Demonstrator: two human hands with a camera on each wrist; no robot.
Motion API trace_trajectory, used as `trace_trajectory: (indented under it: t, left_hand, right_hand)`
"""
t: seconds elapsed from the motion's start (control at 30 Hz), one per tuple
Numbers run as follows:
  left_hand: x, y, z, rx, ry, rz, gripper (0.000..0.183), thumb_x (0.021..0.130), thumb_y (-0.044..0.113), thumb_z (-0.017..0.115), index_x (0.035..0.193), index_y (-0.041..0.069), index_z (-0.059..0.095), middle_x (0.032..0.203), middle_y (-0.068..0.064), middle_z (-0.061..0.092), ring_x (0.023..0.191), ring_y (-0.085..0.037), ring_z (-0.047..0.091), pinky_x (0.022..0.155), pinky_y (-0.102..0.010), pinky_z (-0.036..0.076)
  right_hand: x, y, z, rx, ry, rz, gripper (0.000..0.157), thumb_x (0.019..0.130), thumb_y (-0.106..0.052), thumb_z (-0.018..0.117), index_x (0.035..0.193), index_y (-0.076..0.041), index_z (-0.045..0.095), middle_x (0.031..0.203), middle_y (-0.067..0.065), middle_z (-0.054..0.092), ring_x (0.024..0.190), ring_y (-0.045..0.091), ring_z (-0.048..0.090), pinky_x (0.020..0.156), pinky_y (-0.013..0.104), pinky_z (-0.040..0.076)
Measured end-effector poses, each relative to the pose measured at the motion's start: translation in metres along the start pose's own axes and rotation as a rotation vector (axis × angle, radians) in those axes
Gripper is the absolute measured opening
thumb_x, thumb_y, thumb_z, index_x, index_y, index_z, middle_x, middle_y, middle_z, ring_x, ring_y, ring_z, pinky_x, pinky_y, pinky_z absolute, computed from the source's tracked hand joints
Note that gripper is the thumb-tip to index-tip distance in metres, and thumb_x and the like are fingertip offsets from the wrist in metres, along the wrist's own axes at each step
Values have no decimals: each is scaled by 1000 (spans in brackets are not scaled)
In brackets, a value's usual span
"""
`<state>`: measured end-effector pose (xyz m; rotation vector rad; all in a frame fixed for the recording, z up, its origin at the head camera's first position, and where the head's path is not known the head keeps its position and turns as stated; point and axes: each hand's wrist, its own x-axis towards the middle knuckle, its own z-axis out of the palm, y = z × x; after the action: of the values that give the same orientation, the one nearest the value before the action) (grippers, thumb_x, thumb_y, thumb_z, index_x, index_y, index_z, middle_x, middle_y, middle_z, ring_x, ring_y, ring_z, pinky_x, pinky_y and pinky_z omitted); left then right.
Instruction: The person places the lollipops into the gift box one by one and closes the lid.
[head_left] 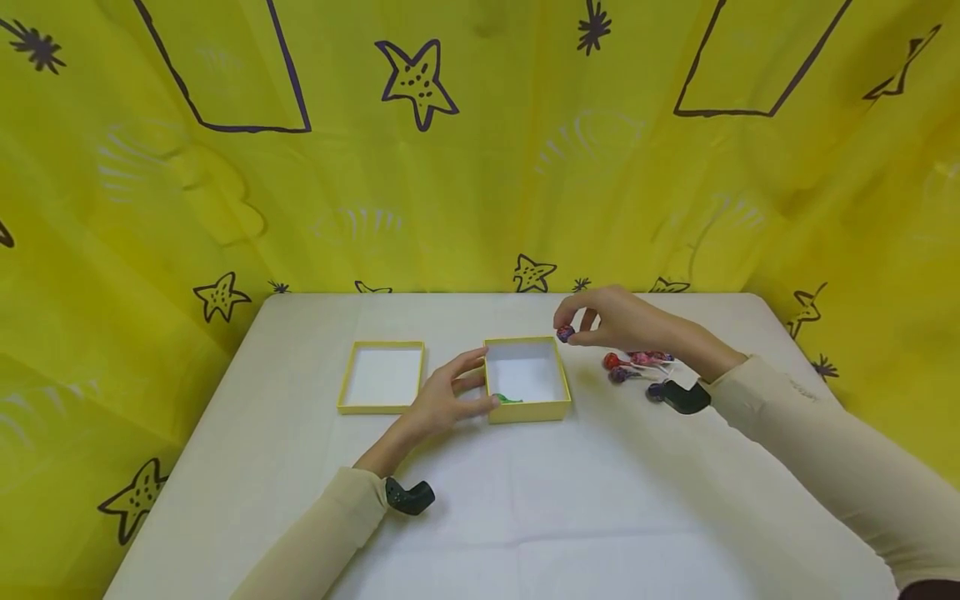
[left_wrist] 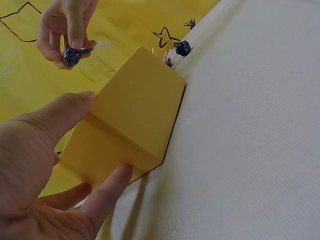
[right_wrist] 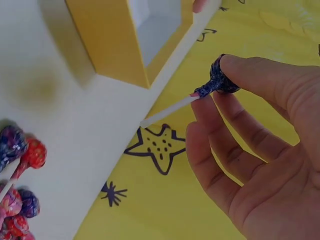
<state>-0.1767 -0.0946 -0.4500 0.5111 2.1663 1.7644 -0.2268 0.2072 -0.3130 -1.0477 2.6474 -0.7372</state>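
My right hand (head_left: 611, 319) pinches a dark blue-wrapped lollipop (right_wrist: 218, 79) by its head between thumb and fingers. Its white stick points away from the palm in the right wrist view. This hand hovers just beyond the right back corner of an open yellow box (head_left: 528, 412) with a white inside. At the box's left side, my left hand (head_left: 448, 392) touches it, thumb at the rim by the front corner and fairly straight fingers (left_wrist: 112, 187) against the left wall. A small green thing (head_left: 506, 399) lies inside the box, near its front left corner.
A shallow yellow-edged lid (head_left: 382, 409) lies inside up, left of the box. Several red, pink and blue lollipops (head_left: 613, 362) are piled to the right, under the right forearm. Behind the white table (head_left: 600, 500) hangs a yellow curtain (head_left: 480, 167) with drawn stars.
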Motion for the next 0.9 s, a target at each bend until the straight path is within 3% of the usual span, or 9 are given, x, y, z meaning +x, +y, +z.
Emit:
trace_trajectory:
  t: [0.27,0.53,0.9]
  left_hand:
    - [1,-2,0,0,7,-23,84,89,13,82,159,15,38,161,-16,38,137,-34,52,110,-51,46]
    - [2,-5,0,-14,3,0,83,89,11,82,159,13,37,160,-18,39,136,-36,54,107,-49,49]
    - [2,-5,1,-22,6,-4,81,89,11,82,158,16,40,160,-16,40,136,-36,53,106,-48,49]
  right_hand:
    - [21,-5,12,52,-37,-35,21,91,-3,77,110,-10,75,108,1,74,90,20,72,82,38,61]
    - [39,-6,33,102,-54,-69,20,91,0,76,108,-9,75,108,3,73,89,18,72,82,35,61]
    - [49,-5,67,139,-99,-99,22,89,0,78,110,-5,74,106,1,73,86,17,70,81,29,59]
